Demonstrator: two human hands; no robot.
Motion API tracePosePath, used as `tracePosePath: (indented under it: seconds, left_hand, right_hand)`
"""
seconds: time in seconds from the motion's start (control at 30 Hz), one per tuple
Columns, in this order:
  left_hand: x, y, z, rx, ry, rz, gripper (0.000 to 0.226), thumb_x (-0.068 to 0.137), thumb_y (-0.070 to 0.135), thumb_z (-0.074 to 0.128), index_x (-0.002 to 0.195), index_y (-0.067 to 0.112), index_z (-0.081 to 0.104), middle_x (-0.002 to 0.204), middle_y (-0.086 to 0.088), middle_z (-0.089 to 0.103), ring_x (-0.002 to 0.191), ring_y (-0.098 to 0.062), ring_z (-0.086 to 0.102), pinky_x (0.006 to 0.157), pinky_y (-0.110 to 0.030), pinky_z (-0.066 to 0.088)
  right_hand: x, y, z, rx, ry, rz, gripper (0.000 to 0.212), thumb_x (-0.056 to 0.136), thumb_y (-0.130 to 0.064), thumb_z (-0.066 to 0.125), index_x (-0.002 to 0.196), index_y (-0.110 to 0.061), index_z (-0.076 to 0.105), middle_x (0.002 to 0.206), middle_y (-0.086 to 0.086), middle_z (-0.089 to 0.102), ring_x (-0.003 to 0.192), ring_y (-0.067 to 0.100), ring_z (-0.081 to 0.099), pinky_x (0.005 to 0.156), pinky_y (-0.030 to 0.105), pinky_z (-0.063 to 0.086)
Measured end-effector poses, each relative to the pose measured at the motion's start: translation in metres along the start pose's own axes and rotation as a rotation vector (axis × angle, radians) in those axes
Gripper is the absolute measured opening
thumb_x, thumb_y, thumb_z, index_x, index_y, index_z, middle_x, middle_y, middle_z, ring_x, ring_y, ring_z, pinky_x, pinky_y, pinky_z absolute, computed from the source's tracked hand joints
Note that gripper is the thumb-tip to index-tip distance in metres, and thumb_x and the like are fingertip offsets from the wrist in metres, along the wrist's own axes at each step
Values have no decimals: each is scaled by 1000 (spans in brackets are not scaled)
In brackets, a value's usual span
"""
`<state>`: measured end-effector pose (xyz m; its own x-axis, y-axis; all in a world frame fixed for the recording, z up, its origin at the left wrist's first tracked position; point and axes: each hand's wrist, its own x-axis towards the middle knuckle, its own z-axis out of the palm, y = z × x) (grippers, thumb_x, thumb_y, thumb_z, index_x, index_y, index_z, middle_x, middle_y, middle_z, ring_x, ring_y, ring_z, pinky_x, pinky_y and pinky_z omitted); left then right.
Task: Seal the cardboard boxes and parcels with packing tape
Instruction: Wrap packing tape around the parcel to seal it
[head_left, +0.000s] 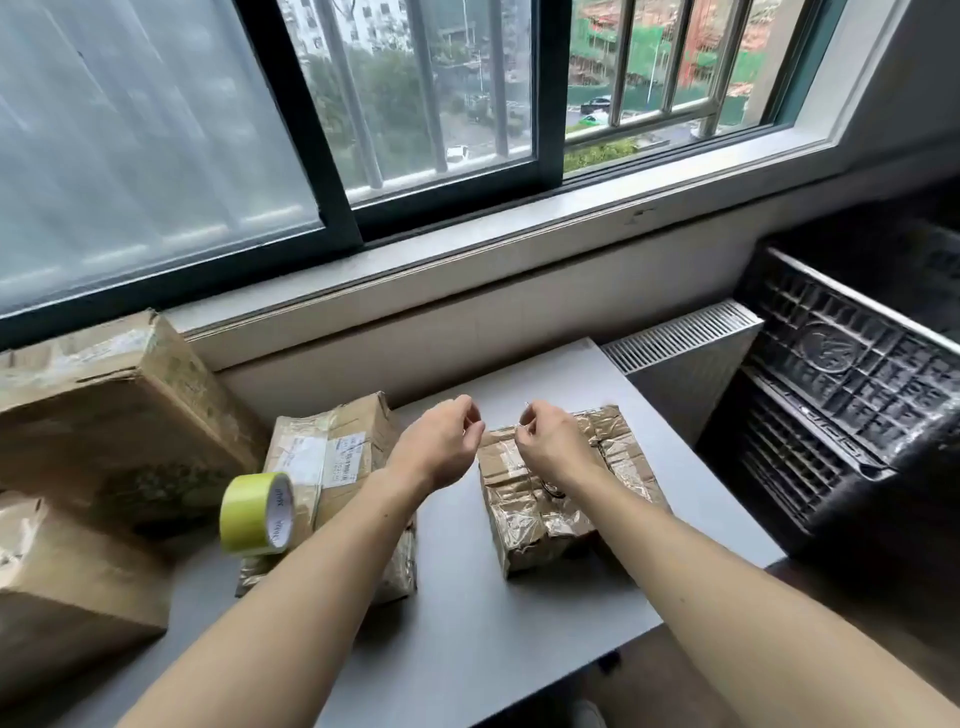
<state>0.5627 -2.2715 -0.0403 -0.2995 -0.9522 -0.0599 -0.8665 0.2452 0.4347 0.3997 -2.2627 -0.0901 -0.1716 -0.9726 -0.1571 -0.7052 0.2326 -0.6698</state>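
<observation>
The tape-wrapped parcel (540, 525) lies near the right edge of the desk (467, 613), and both hands hover over its far end. The right hand (548, 441) pinches what looks like a thin strip of clear tape (523, 422) between thumb and forefinger, while the left hand (441, 441) has its fingertips drawn together, though I cannot tell whether they hold anything. The yellow-green tape roll (257, 514) stands on edge against a labelled parcel (337, 457) toward the left edge, beside two larger cardboard boxes (104, 415).

Box (67, 587) cut off left, label (349, 457) illegible
</observation>
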Motion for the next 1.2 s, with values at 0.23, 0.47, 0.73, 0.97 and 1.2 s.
tracePosePath:
  seconds: [0.23, 0.47, 0.73, 0.97, 1.2]
  left_hand:
    - [3, 13, 24, 29, -49, -54, 19, 100, 30, 51, 107, 15, 59, 108, -4, 67, 102, -24, 60, 89, -38, 48]
    - [-6, 12, 29, 55, -97, -152, 19, 99, 28, 52, 109, 14, 59, 109, -6, 69, 102, -25, 61, 87, -34, 48]
    - [-9, 3, 12, -109, -145, -425, 35, 102, 35, 45, 102, 6, 64, 94, -8, 63, 88, -23, 58, 84, -36, 48]
    - [-32, -28, -27, -870, 147, -629, 22, 104, 16, 46, 88, 12, 61, 91, -13, 58, 83, -22, 54, 63, -23, 45]
    - [-72, -81, -84, -1060, 367, -572, 23, 101, 8, 55, 79, 14, 63, 68, 5, 67, 68, -9, 61, 66, -18, 48]
  right_hand:
    - [11, 44, 13, -212, -83, 117, 53, 91, -27, 65, 138, -18, 44, 143, 11, 42, 135, 29, 36, 111, 43, 35]
    - [19, 43, 19, -227, -136, 169, 57, 88, -16, 72, 137, -10, 43, 142, 12, 37, 127, 29, 44, 100, 42, 45]
    - [16, -1, 28, 243, -298, -97, 20, 92, -20, 62, 98, -15, 43, 81, -1, 53, 80, 24, 52, 68, 32, 36]
    - [-11, -78, 42, 724, -531, -233, 14, 98, -17, 62, 100, -17, 48, 81, 4, 61, 60, 9, 53, 51, 19, 40]
    - [-51, -143, 47, 990, -923, -78, 28, 107, -23, 36, 101, -14, 61, 75, 7, 64, 59, 18, 59, 53, 27, 30]
